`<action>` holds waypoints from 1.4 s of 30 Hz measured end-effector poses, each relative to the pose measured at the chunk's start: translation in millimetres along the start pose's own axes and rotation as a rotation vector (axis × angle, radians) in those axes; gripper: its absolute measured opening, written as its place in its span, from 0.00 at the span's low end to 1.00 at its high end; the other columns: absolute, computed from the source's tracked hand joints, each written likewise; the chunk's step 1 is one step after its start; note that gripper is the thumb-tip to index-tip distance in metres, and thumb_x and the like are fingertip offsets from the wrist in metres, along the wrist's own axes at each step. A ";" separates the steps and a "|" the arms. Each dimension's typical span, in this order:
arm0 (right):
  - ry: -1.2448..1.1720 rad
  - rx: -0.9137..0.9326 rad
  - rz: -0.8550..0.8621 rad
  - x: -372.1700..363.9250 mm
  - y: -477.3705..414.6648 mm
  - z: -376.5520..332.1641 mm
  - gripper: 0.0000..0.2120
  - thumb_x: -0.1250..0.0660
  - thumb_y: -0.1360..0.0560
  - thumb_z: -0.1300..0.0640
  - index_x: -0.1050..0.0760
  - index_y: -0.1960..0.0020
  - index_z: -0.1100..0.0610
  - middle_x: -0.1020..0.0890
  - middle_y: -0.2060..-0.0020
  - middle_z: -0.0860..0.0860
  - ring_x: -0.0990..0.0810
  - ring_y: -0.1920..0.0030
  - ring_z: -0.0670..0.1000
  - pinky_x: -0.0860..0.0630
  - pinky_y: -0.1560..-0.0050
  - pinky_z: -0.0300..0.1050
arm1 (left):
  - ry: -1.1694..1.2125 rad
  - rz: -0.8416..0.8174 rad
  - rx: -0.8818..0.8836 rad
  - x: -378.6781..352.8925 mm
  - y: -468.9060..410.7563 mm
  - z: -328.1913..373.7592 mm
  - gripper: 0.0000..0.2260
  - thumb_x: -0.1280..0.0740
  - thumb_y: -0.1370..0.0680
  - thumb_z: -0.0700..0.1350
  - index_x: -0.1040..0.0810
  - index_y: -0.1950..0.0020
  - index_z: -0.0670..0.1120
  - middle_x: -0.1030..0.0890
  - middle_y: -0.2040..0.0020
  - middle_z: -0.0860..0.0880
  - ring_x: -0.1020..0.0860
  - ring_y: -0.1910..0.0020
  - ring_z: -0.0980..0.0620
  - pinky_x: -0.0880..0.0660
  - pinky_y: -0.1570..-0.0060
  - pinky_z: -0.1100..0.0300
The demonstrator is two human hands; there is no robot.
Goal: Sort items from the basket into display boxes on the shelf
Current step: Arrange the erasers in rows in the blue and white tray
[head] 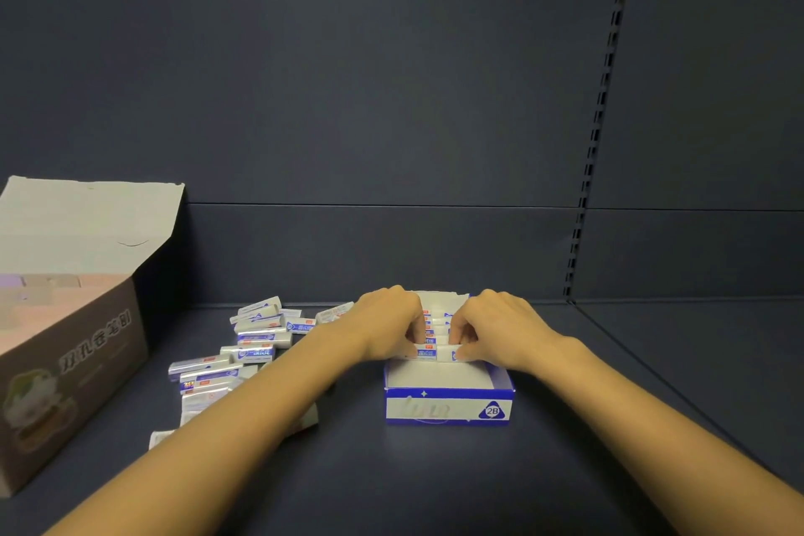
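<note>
I had both hands over the blue and white display box [448, 405], which sat on the dark shelf [435, 483] near the middle of my view. Its front panel carried a "2B" mark. Inside, a row of wrapped erasers [430, 333] stood on edge, filling the back of the box, while the front part of its floor showed bare white.

My left hand [387, 324] had its fingers curled down and pinched on the left end of the nearest eraser [428, 353] in that row. My right hand [500, 329] was curled the same way, fingertips closed on the right end of it. Whether the eraser was fully seated on the box floor I could not tell.

To the left of the box lay a loose heap of erasers [235, 355] in the same wrapping, scattered on the shelf, some overlapping, some under my left forearm.

Farther left stood a brown cardboard box [74, 383] with its flap raised, holding pale pinkish blocks [48, 296] too blurred to identify.
</note>
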State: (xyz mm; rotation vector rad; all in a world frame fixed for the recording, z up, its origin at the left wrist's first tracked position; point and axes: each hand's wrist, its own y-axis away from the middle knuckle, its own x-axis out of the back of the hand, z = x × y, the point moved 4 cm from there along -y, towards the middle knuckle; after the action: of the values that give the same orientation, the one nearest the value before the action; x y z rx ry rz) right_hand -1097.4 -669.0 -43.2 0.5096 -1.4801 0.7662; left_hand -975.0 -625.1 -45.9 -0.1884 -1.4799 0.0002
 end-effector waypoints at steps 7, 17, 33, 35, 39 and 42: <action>0.032 0.058 0.140 19.4 -5.7 -25.1 0.12 0.38 0.23 0.50 0.23 0.42 0.48 0.20 0.45 0.47 0.22 0.47 0.50 0.30 0.55 0.41 | -0.023 0.326 0.051 34.8 36.0 -33.3 0.10 0.36 0.23 0.51 0.19 0.46 0.51 0.20 0.47 0.53 0.26 0.45 0.52 0.28 0.49 0.57; -0.108 0.212 0.030 28.0 -32.3 -110.5 0.10 0.37 0.24 0.54 0.20 0.46 0.46 0.18 0.48 0.46 0.22 0.47 0.52 0.30 0.53 0.43 | -0.024 0.114 0.304 44.6 116.0 -120.3 0.08 0.34 0.24 0.43 0.18 0.48 0.46 0.17 0.48 0.50 0.22 0.55 0.53 0.25 0.51 0.60; -0.075 0.202 -0.029 22.3 -41.7 -142.1 0.09 0.37 0.24 0.55 0.19 0.48 0.49 0.18 0.48 0.48 0.22 0.47 0.54 0.27 0.52 0.46 | -0.053 0.004 0.321 17.4 103.0 -136.0 0.11 0.33 0.24 0.43 0.21 0.42 0.44 0.20 0.42 0.46 0.23 0.45 0.48 0.29 0.51 0.62; -0.072 0.197 -0.069 18.7 -41.0 -141.5 0.09 0.36 0.25 0.54 0.19 0.48 0.51 0.18 0.48 0.49 0.21 0.48 0.53 0.26 0.53 0.46 | -0.074 -0.017 0.305 15.2 102.3 -136.6 0.12 0.34 0.23 0.43 0.23 0.40 0.45 0.21 0.41 0.46 0.23 0.44 0.48 0.28 0.48 0.60; -0.078 0.193 -0.150 11.6 -43.6 -144.1 0.08 0.33 0.26 0.53 0.18 0.49 0.53 0.17 0.49 0.51 0.20 0.49 0.52 0.24 0.50 0.47 | -0.086 0.011 0.297 18.4 106.3 -140.3 0.12 0.35 0.22 0.47 0.24 0.40 0.46 0.22 0.41 0.46 0.23 0.45 0.49 0.29 0.50 0.62; -0.076 0.192 -0.164 7.3 -48.8 -148.9 0.09 0.33 0.26 0.53 0.19 0.48 0.54 0.18 0.48 0.51 0.21 0.48 0.53 0.24 0.48 0.47 | -0.056 0.103 0.290 31.3 110.4 -142.9 0.12 0.35 0.22 0.47 0.25 0.41 0.45 0.22 0.41 0.46 0.23 0.46 0.49 0.29 0.51 0.62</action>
State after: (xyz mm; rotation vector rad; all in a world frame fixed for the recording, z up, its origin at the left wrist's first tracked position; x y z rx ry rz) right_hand -960.5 -592.8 -36.9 0.8030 -1.4219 0.7697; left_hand -818.1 -530.7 -40.2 -0.0291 -1.5061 0.3035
